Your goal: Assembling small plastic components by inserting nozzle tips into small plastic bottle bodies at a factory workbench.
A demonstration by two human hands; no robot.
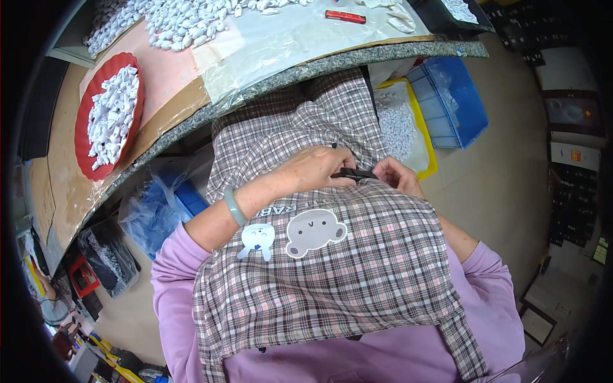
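My left hand (319, 169) and my right hand (397, 177) meet over my lap, both pinched on a small black part (352, 173) held between them. A pale green bangle (234, 205) circles my left wrist. Beneath the hands lies my plaid apron (332, 268) with two cartoon patches on it. What the black part is cannot be made out.
A granite-edged workbench (357, 56) curves across the top, with a heap of small white pieces (179, 22), a red tray (86, 108) of more white pieces and a red bar (345, 16). A yellow bin (429, 153) and a blue crate (456, 102) stand on the floor to the right.
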